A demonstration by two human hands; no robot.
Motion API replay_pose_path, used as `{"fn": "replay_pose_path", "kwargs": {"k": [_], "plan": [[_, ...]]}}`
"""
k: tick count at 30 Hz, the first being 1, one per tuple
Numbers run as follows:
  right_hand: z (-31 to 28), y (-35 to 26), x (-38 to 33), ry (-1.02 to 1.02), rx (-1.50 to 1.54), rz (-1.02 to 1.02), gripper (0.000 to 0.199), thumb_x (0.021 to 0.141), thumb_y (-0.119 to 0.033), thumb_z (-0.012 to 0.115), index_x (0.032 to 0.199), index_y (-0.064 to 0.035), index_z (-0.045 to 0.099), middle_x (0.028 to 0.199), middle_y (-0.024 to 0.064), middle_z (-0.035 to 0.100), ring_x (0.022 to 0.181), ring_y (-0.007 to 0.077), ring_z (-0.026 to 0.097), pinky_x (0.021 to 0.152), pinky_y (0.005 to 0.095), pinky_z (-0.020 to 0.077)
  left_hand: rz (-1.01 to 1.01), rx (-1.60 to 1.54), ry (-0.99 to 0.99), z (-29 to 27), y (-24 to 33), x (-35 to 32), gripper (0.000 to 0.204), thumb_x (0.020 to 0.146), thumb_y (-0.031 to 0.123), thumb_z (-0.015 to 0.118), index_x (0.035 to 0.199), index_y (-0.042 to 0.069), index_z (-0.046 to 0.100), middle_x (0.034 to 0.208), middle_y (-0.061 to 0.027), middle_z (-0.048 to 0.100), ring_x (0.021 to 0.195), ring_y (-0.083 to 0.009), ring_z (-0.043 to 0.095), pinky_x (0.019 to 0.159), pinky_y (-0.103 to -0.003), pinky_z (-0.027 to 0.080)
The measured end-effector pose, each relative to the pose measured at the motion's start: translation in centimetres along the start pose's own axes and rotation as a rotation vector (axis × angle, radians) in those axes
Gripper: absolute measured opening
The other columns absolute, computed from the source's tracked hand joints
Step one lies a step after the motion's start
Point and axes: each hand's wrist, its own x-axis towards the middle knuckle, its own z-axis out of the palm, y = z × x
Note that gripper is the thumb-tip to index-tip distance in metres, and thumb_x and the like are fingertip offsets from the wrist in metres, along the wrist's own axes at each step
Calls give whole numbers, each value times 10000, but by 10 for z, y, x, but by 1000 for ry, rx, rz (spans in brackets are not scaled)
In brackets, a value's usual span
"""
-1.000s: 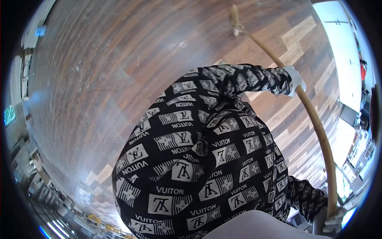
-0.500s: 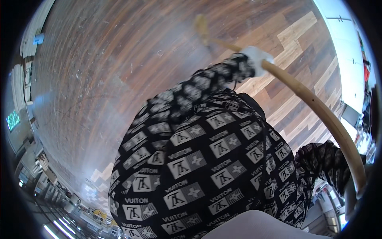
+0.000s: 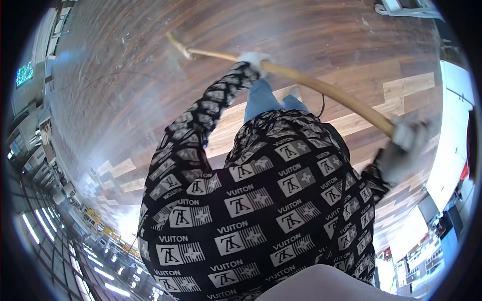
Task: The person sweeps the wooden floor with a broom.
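Observation:
A push broom with a long pale wooden handle (image 3: 326, 90) slants from the upper left to the right. Its narrow tan head (image 3: 178, 46) rests on or just over the floor and is blurred; the bristles cannot be made out. My left hand (image 3: 254, 59), in a white glove, is closed round the handle partway along, with the arm stretched forward. Near the handle's upper end my right hand (image 3: 404, 143), in a pale glove and smeared by motion, grips the wood. A patterned black sleeve covers each arm.
Wood-plank floor (image 3: 150, 75) spreads ahead and to both sides. A white cabinet or panel (image 3: 454, 105) stands along the right. A grey metal stand (image 3: 409, 9) is at the far right. Shelves and equipment (image 3: 95, 220) line the left. My shoe (image 3: 294, 92) is below the handle.
The broom's head has swung to the left, and my left hand has moved left with it. My right hand has come forward from the lower right edge, bringing the handle's upper end along.

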Motion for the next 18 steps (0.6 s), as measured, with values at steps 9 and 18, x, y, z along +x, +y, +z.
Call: {"fn": "replay_pose_path", "kwargs": {"k": [9,18], "plan": [[-207,-90,82,321,194,-279,310,817,-44,690,1080,97,606,765,105,650,672,196,646,687,334,565,756,-137,-221,-1,278,17,376,737,186,638,1096,288,686,946,-40,715,892,-298,671,800,-403,526],[-190,-191,116,-716,-803,-606,359,940,-116,553,1236,83,509,625,73,550,592,187,577,698,372,544,1147,-255,-294,55,377,40,234,737,173,655,967,198,687,864,-67,704,862,-302,672,754,-418,520]]}}
